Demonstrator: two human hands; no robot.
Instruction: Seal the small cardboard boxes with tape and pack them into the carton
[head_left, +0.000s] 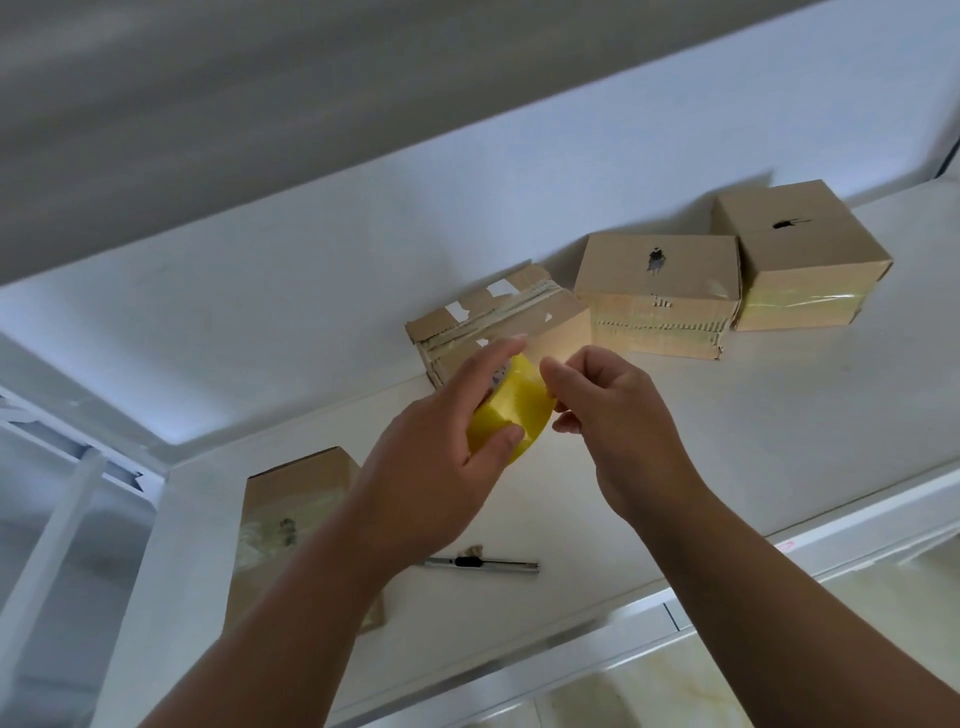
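My left hand (441, 457) grips a yellow tape roll (511, 410) above the white table (701, 441). My right hand (618, 431) pinches the roll's edge at its right side with fingertips. Three small cardboard boxes stand at the back by the wall: a worn one (493, 322) right behind the roll, a middle one (657, 293) and a right one (802, 254), both with tape on their front faces. A fourth box (291, 514) lies near the table's left front, partly hidden by my left forearm.
A utility knife (483, 564) lies on the table under my left wrist. A white wall rises behind the boxes. White frame bars (57, 519) stand to the left of the table. The table's front edge (727, 587) runs lower right, with tiled floor below.
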